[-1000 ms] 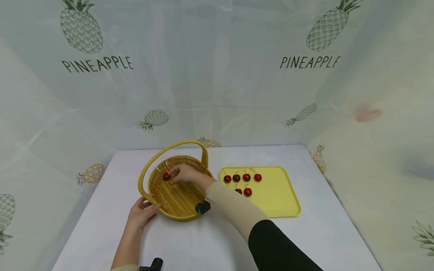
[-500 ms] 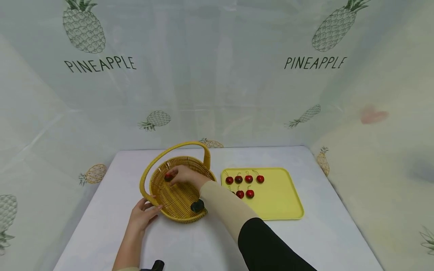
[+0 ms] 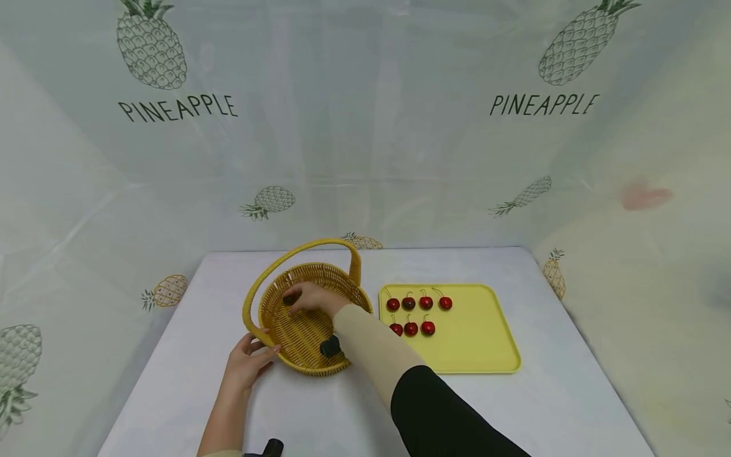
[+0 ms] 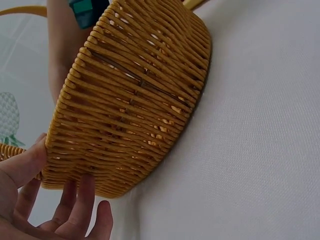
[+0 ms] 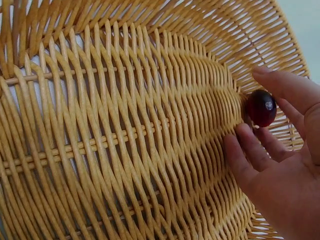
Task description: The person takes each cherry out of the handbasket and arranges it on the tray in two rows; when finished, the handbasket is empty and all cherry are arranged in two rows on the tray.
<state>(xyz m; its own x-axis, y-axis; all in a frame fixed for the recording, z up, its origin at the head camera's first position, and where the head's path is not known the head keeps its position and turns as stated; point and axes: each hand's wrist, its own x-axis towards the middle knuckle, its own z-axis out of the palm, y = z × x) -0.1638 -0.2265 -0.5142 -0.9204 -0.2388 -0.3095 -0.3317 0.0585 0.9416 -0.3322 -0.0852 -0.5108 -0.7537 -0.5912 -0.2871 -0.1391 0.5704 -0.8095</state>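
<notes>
In the head view, my left hand holds the near left rim of a yellow-brown wicker basket. The left wrist view shows that thumb on the rim and the fingers against the woven outer wall. Inside the basket, toward its left side, is my right hand. A dark red cherry sits between its thumb and curled fingers in the right wrist view, close to the woven bottom. No stem shows on this cherry. From the head camera, the fingers partly cover it.
Right of the basket lies a yellow tray with several red cherries in two rows at its left part. My right sleeve covers its near left corner. The basket's handle arches up at the left and back. White cloth covers the table.
The right hand has shifted slightly left within the basket, and its fingers now cover more of the cherry. The left hand stays on the rim. The head view has shifted slightly.
</notes>
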